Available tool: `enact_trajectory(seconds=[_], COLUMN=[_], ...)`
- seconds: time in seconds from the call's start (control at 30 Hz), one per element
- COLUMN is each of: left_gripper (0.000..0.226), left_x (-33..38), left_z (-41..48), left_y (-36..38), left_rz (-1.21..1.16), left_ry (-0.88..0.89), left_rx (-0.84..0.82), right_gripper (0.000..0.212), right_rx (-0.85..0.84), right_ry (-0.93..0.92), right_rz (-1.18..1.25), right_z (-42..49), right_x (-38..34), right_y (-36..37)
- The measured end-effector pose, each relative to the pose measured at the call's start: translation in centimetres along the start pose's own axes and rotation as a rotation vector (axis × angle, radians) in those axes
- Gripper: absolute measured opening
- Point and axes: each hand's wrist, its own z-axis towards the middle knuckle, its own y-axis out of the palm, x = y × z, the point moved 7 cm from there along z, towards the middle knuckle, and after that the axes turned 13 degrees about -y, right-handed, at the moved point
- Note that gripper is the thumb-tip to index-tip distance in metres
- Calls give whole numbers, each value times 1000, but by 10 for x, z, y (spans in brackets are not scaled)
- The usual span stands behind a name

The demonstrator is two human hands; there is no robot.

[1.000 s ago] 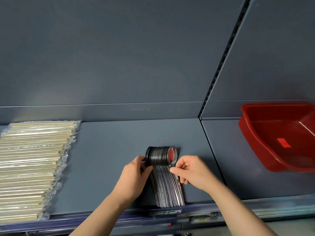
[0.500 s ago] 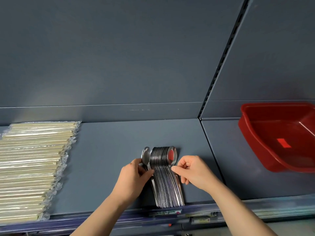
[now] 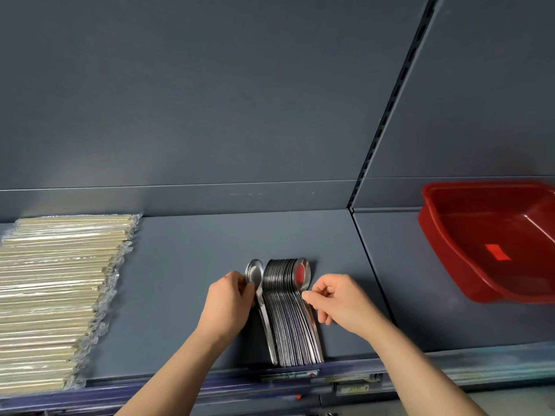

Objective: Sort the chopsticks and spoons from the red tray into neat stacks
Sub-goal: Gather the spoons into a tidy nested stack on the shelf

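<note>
A tight row of metal spoons stands on edge on the grey shelf, handles toward me. The rightmost bowl reflects red. My left hand presses the row's left side, and one spoon leans away from the row by its fingers. My right hand pinches the row's right side with thumb and forefinger. Wrapped chopsticks lie in a flat stack at the far left. The red tray sits at the right with nothing in it but a red label.
A slotted upright divides the back panel above the shelf joint. The shelf's front lip carries price-tag holders. Bare shelf lies between the chopsticks and the spoons.
One spoon at the left end has tipped out from the row and now leans apart from it. Both hands stay beside the row, barely shifted.
</note>
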Motion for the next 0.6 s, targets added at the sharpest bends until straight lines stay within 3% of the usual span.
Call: enact_trajectory(seconds=[0.2, 0.37, 0.6], left_gripper=[22, 14, 12], left_x=[-10, 21, 61], left_z=[11, 3, -14], left_y=[-29, -46, -21], left_rz=[-21, -113, -123], left_ry=[-77, 13, 127], left_rx=[-21, -106, -223], right_gripper=[17, 15, 3], right_rx=[41, 164, 67], right_ry=[-13, -100, -151], right_rz=[36, 124, 253], right_z=[0, 11, 35], right_x=[-8, -43, -82], right_y=[-5, -20, -11])
